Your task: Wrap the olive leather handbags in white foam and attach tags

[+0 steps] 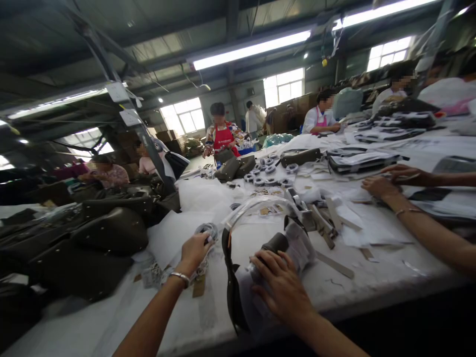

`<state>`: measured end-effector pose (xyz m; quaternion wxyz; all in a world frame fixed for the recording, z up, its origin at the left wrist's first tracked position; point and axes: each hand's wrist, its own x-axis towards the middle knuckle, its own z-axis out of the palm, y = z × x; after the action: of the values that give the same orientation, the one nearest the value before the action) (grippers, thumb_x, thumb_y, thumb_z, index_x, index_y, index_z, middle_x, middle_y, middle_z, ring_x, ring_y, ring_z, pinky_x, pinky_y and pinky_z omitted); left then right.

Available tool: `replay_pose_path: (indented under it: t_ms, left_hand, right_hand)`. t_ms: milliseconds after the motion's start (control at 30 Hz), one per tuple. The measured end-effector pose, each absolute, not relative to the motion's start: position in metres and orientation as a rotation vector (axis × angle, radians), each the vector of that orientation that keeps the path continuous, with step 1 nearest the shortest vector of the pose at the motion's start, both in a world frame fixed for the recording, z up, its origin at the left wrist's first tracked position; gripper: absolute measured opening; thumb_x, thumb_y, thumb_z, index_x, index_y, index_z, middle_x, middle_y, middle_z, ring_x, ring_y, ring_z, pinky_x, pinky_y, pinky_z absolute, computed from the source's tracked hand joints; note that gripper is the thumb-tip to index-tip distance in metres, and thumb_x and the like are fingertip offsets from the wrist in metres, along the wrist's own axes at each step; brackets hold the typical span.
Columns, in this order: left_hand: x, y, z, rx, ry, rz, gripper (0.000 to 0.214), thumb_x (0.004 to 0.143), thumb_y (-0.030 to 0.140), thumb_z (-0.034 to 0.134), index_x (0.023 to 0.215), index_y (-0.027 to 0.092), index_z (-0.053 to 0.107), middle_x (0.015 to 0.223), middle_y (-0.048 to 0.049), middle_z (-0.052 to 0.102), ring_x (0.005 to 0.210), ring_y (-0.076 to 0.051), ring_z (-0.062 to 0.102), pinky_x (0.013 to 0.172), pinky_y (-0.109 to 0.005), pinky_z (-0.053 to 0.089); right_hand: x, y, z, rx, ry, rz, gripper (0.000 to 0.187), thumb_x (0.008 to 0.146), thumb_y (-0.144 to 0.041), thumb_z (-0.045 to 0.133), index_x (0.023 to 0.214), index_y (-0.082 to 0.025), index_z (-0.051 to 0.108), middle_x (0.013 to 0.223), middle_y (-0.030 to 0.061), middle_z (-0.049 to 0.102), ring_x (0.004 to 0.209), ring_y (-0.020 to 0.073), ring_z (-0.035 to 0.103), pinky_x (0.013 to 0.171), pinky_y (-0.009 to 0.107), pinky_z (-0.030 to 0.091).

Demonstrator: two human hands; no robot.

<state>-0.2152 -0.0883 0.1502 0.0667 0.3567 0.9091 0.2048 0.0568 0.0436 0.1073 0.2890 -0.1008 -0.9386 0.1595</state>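
Note:
My left hand (195, 252) has its fingers closed at the near edge of a roll of clear tape (207, 229) on the table. In front of me stands a dark olive handbag (233, 292), partly covered in white and clear wrapping, with its plastic-wrapped handle (256, 202) arching up. Curled over the wrapped part of the bag, my right hand (280, 285) grips it beside a dark rolled piece (275, 243). What lies beneath that palm is hidden. Small tangled pieces (152, 275) and a brown tag (199, 286) lie near my left wrist.
Dark bags (100, 243) are piled at the left. White sheets (186, 228), strips (334, 263) and tape rolls (266, 171) cover much of the table. A co-worker's hands (390, 183) work close on the right. A slanted metal post (148, 144) rises beyond the pile; other people sit or stand farther back.

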Motion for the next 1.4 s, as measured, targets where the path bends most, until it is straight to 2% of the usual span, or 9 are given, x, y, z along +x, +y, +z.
replay_pose_path:
  t_ms: [167, 333, 500, 667, 900, 1067, 1200, 1267, 1400]
  left_hand:
    - [-0.199, -0.058, 0.216, 1.152, 2.38, 1.026, 0.049, 0.087, 0.06, 0.054, 0.103, 0.017, 0.071, 0.106, -0.0081, 0.073, 0.107, -0.027, 0.062, 0.092, -0.035, 0.047]
    - [-0.158, -0.035, 0.259, 1.185, 2.007, 1.229, 0.06, 0.083, 0.067, 0.053, 0.11, 0.016, 0.07, 0.111, -0.0087, 0.072, 0.102, -0.024, 0.064, 0.086, -0.032, 0.049]
    - [-0.137, -0.033, 0.245, 1.121, 1.946, 1.329, 0.055, 0.076, 0.06, 0.067, 0.108, 0.016, 0.069, 0.097, -0.0065, 0.072, 0.087, -0.021, 0.064, 0.078, -0.03, 0.049]
    - [-0.139, -0.043, 0.212, 0.993, 1.958, 1.287, 0.051, 0.066, 0.056, 0.077, 0.09, 0.011, 0.071, 0.081, -0.0075, 0.071, 0.08, -0.023, 0.063, 0.071, -0.032, 0.05]
    - [-0.138, -0.033, 0.273, 0.93, 1.718, 1.312, 0.072, 0.088, 0.073, 0.037, 0.117, 0.013, 0.065, 0.102, -0.0133, 0.071, 0.09, -0.022, 0.067, 0.081, -0.036, 0.053]
    - [-0.1, -0.03, 0.31, 1.093, 1.53, 1.138, 0.057, 0.086, 0.058, 0.06, 0.124, 0.016, 0.063, 0.102, -0.0118, 0.072, 0.077, -0.017, 0.066, 0.07, -0.028, 0.052]
    - [-0.083, -0.052, 0.304, 1.156, 1.62, 1.133, 0.041, 0.084, 0.05, 0.068, 0.101, 0.013, 0.073, 0.096, -0.0092, 0.071, 0.063, -0.008, 0.054, 0.055, -0.019, 0.041]
    - [-0.083, -0.066, 0.297, 1.117, 1.622, 1.213, 0.039, 0.084, 0.049, 0.068, 0.099, 0.013, 0.074, 0.094, -0.0087, 0.071, 0.064, -0.008, 0.053, 0.057, -0.02, 0.041]
    - [-0.09, -0.088, 0.273, 1.032, 1.599, 1.452, 0.051, 0.085, 0.05, 0.067, 0.125, 0.018, 0.064, 0.095, -0.0079, 0.07, 0.075, -0.013, 0.059, 0.071, -0.024, 0.046]
  right_hand:
    - [0.072, 0.048, 0.109, -0.166, -2.513, 0.436, 0.053, 0.089, -0.031, 0.062, 0.141, -0.031, 0.048, 0.146, 0.0039, 0.05, 0.135, 0.0249, 0.043, 0.115, 0.047, 0.023]
    - [0.074, 0.047, 0.129, -0.231, -2.438, 0.633, 0.035, 0.094, -0.037, 0.057, 0.128, -0.031, 0.059, 0.131, 0.0034, 0.063, 0.125, 0.0261, 0.053, 0.108, 0.05, 0.033]
    - [0.074, 0.051, 0.142, -0.333, -2.134, 0.829, 0.026, 0.096, -0.032, 0.053, 0.119, -0.027, 0.065, 0.116, 0.0045, 0.069, 0.11, 0.0232, 0.062, 0.099, 0.041, 0.046]
    - [0.072, 0.094, 0.141, -0.509, -1.831, 0.771, 0.021, 0.094, -0.035, 0.052, 0.105, -0.022, 0.064, 0.109, 0.0082, 0.069, 0.109, 0.0253, 0.061, 0.099, 0.041, 0.047]
    - [0.057, 0.167, 0.139, -0.723, -1.906, 0.78, 0.062, 0.088, -0.041, 0.055, 0.143, -0.016, 0.043, 0.141, 0.0162, 0.053, 0.131, 0.0318, 0.049, 0.11, 0.05, 0.037]
    - [0.046, 0.179, 0.133, -0.817, -2.012, 0.833, 0.063, 0.087, -0.038, 0.057, 0.145, -0.017, 0.044, 0.132, 0.0149, 0.062, 0.121, 0.032, 0.058, 0.102, 0.045, 0.045]
    - [0.048, 0.181, 0.126, -0.75, -1.989, 0.84, 0.068, 0.085, -0.041, 0.06, 0.146, -0.016, 0.042, 0.129, 0.0137, 0.064, 0.116, 0.0302, 0.062, 0.1, 0.043, 0.047]
    - [0.049, 0.181, 0.125, -0.741, -1.973, 0.871, 0.072, 0.083, -0.044, 0.063, 0.146, -0.016, 0.041, 0.127, 0.0141, 0.065, 0.116, 0.0309, 0.062, 0.1, 0.044, 0.047]
    - [0.049, 0.182, 0.126, -0.77, -1.985, 0.887, 0.07, 0.082, -0.047, 0.064, 0.143, -0.018, 0.046, 0.121, 0.0137, 0.068, 0.116, 0.0325, 0.062, 0.1, 0.046, 0.046]
